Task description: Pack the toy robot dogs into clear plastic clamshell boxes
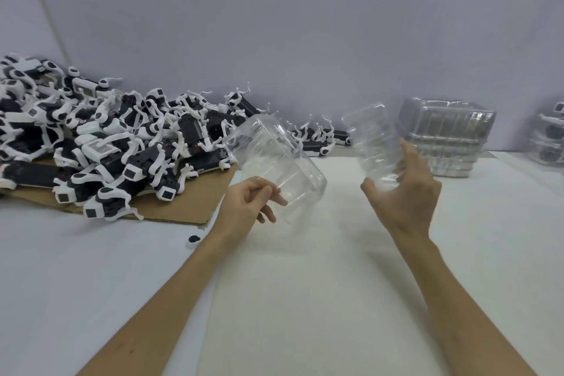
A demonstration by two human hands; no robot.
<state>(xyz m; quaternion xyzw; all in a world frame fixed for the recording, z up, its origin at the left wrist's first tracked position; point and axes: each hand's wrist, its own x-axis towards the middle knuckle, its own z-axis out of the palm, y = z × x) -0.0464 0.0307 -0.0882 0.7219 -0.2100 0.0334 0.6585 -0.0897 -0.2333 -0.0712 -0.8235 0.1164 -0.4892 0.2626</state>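
Holding: left hand pinches first shell; right hand grips second shell
Care: seat one dog from the dog pile, left of hands, squarely

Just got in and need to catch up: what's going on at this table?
A person is readying a clamshell. The left hand grips one clear shell, the right hand holds a second shell, both raised over the table and both empty; whether they are hinged together is unclear. The dogs lie heaped on cardboard at the left. A stack of boxes stands behind the right hand, with packed boxes at the far right edge.
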